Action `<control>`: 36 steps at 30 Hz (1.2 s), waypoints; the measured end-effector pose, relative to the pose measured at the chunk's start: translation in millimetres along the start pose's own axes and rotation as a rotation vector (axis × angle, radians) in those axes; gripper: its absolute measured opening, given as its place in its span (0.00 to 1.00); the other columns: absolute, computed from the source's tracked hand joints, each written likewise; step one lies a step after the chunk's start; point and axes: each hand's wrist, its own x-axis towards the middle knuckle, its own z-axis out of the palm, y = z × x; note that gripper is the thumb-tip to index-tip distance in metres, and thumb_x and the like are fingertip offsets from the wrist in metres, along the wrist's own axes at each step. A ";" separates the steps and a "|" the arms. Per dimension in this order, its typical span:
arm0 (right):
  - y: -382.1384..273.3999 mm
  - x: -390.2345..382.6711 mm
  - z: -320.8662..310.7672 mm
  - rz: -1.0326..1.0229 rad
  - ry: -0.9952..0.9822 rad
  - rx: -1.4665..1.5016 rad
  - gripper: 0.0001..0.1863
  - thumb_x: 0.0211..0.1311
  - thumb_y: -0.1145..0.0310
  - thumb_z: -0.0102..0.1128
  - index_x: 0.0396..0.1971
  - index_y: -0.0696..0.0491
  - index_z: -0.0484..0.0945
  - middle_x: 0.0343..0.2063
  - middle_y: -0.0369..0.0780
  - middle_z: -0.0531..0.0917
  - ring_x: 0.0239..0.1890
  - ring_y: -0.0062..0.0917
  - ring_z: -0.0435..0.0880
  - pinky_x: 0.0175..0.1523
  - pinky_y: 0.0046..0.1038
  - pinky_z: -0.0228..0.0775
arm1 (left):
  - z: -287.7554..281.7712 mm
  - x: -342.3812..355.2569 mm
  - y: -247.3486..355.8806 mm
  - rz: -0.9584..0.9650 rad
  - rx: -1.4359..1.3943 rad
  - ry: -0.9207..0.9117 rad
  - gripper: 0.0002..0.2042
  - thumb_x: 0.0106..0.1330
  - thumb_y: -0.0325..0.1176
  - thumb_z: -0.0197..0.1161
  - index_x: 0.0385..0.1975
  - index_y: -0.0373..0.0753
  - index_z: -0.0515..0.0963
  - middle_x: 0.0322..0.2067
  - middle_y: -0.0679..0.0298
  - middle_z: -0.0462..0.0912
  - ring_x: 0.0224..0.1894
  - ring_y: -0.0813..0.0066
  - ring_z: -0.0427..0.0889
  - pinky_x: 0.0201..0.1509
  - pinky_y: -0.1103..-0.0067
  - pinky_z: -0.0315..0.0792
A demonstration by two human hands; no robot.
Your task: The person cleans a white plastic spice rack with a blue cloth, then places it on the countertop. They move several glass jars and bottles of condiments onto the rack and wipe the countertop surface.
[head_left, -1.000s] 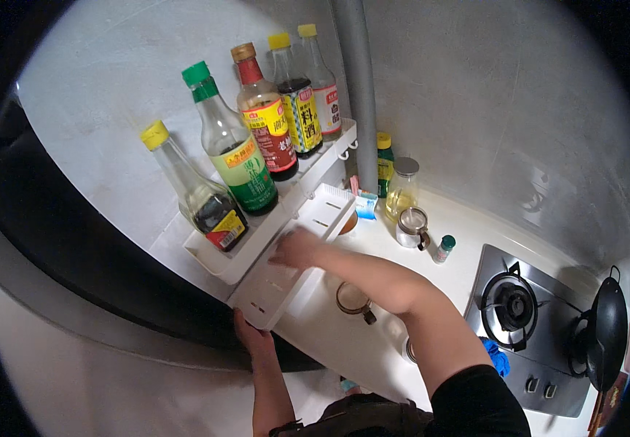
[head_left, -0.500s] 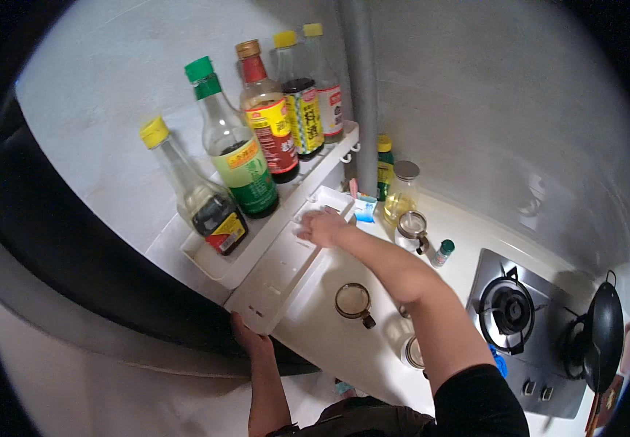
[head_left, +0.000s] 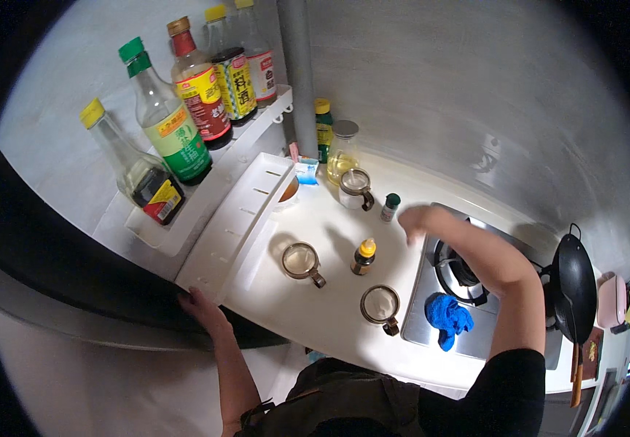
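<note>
A long white slotted shelf tray [head_left: 216, 251] slants along the wall, below an upper shelf of bottles. My left hand [head_left: 205, 312] is closed on its near lower corner. My right hand [head_left: 418, 221] is in the air between the counter and the stove, fingers pointing down and blurred; nothing shows in it. Nearest to that hand stands a small shaker bottle [head_left: 389, 209] with a dark green cap. A small dark bottle with a yellow cap [head_left: 363, 258] stands nearer me. A blue cloth [head_left: 448, 319] lies crumpled on the front of the gas stove [head_left: 475, 339].
Several sauce bottles [head_left: 175, 138] line the upper white shelf [head_left: 205, 182]. Three glass jars with brown handles, one nearby [head_left: 301, 261], stand on the white counter [head_left: 329, 313]. An oil bottle [head_left: 342, 153] stands by the grey pipe [head_left: 299, 80]. A black wok [head_left: 573, 280] is at the right.
My right hand has left the inside of the tray and moved right, toward the stove. My left hand stays on the tray's corner. The view has shifted, uncovering the yellow-capped bottle and blue cloth.
</note>
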 end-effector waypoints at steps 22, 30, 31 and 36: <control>-12.5 -130.9 53.9 -0.181 1.114 0.597 0.29 0.31 0.87 0.43 0.42 0.58 0.73 0.42 0.48 0.73 0.47 0.43 0.73 0.54 0.33 0.64 | 1.7 -9.4 35.9 0.948 1.317 -0.333 0.16 0.54 0.46 0.60 0.34 0.40 0.79 0.43 0.54 0.76 0.47 0.58 0.71 0.62 0.57 0.52; -133.4 21.5 -114.3 -0.558 1.327 -0.039 0.29 0.37 0.75 0.61 0.46 0.41 0.69 0.43 0.41 0.71 0.47 0.39 0.71 0.47 0.35 0.70 | 5.4 -11.8 38.1 0.927 1.309 -0.333 0.16 0.56 0.45 0.59 0.34 0.39 0.79 0.42 0.52 0.76 0.46 0.56 0.72 0.62 0.53 0.51; -148.5 50.9 -121.4 -0.540 1.235 -0.056 0.27 0.39 0.74 0.61 0.44 0.40 0.69 0.44 0.40 0.69 0.48 0.38 0.70 0.48 0.39 0.69 | 6.2 -11.0 36.4 0.949 1.311 -0.329 0.16 0.55 0.45 0.59 0.34 0.39 0.79 0.42 0.52 0.75 0.46 0.55 0.72 0.62 0.53 0.51; -199.0 153.8 -128.5 -0.576 1.033 -0.475 0.14 0.54 0.66 0.47 0.41 0.38 0.75 0.42 0.37 0.73 0.48 0.36 0.72 0.49 0.36 0.68 | 4.3 -12.0 29.9 0.906 1.331 -0.345 0.17 0.55 0.47 0.59 0.36 0.40 0.79 0.44 0.52 0.74 0.48 0.56 0.71 0.62 0.55 0.52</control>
